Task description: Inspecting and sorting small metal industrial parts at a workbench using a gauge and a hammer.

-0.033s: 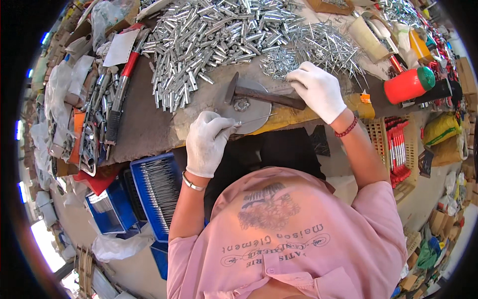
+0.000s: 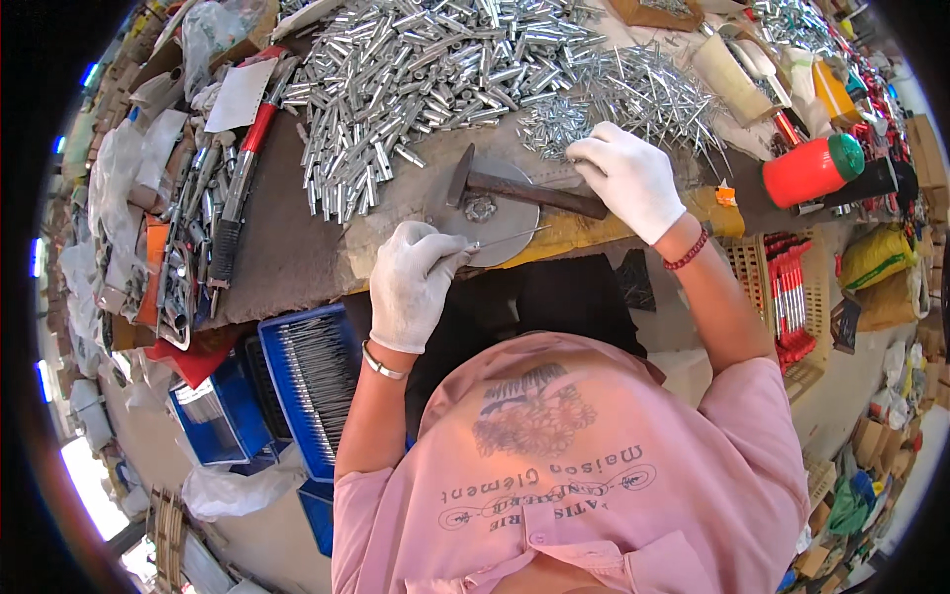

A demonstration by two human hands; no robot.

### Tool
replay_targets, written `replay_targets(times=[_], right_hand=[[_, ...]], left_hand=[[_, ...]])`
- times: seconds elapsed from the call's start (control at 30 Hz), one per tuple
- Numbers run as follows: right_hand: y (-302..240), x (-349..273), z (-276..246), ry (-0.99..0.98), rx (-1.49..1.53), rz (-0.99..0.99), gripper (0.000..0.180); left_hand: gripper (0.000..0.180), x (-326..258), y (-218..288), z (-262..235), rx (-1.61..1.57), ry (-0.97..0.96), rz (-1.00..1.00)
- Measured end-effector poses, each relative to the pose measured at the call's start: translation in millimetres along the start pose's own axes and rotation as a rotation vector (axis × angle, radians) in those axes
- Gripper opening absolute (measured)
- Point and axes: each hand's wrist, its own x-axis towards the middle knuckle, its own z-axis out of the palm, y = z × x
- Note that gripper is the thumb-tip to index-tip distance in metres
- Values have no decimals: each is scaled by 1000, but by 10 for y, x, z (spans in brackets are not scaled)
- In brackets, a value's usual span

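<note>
In the head view, the left hand (image 2: 414,285), in a white glove, is closed narrowly with its fingertips pinching a thin metal pin (image 2: 507,238), whose shaft points away toward the right hand and lies across the near edge of a round metal disc (image 2: 500,220). The disc rests flat on the desk (image 2: 297,257), between the two hands, with a small gear-like piece (image 2: 481,208) on it just beyond the left fingertips.

The right hand (image 2: 628,178), also gloved in white, is curled over the end of a hammer (image 2: 515,186), gripping its dark handle; the hammer head lies over the far edge of the disc, close to the gear-like piece. A red bracelet (image 2: 688,251) circles the right wrist and a metal bangle (image 2: 381,362) the left.

Just beyond the right hand spreads a heap of thin pins (image 2: 633,89); beyond the left hand lies a large pile of short silver tubes (image 2: 416,69). To the right of the right hand lies a red cylinder with a green cap (image 2: 809,170). Left of the left hand, below the desk edge, stands a blue tray (image 2: 312,381) filled with dark rods.
</note>
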Motion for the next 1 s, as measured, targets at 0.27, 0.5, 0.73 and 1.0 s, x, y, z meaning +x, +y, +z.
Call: replay_targets(times=[0.27,0.5,0.73,1.0], right_hand=[[10,90,73,-84,-55,-41,5],[-892,70,-16,-109,436,-104,12],[-1093,76,174,-181,443,-157,12],[-1209,159,113,-286,178,-251,6]], left_hand=[[17,-20,15,4,-15,10,-6],[15,-11,-52,40,17,-6,30],[17,-77,-54,66,-1,14,-22],[16,-59,-91,93,44,58,69]])
